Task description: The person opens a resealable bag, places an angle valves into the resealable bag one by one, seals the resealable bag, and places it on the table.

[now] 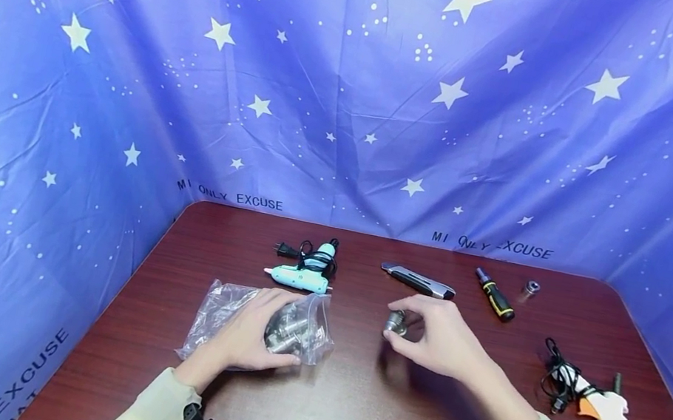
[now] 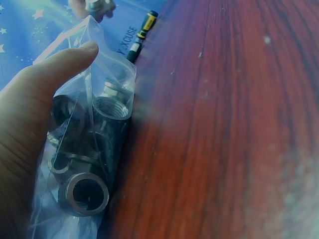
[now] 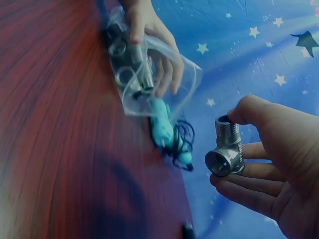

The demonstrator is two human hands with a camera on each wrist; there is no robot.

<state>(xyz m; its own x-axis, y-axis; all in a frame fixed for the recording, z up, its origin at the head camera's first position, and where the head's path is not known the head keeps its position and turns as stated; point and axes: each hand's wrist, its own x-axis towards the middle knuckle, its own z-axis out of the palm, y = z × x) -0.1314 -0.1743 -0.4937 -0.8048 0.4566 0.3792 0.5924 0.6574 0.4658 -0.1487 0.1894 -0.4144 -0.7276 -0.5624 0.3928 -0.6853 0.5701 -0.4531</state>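
My left hand (image 1: 250,334) grips a clear plastic bag (image 1: 224,310) of several metal pipe fittings (image 2: 92,149) that lies on the dark red table (image 1: 342,406). In the left wrist view the thumb lies over the bag's top edge. My right hand (image 1: 436,336) holds one metal tee fitting (image 3: 227,152) between thumb and fingers, just above the table, to the right of the bag. The fitting (image 1: 395,322) is threaded and silver.
A teal glue gun (image 1: 304,276) with a black cord lies behind the bag. Farther back are a utility knife (image 1: 418,281), a black and yellow screwdriver (image 1: 495,296) and a small metal socket (image 1: 530,288). A white glue gun (image 1: 607,419) lies at the right. Blue starry cloth (image 1: 357,93) walls the table.
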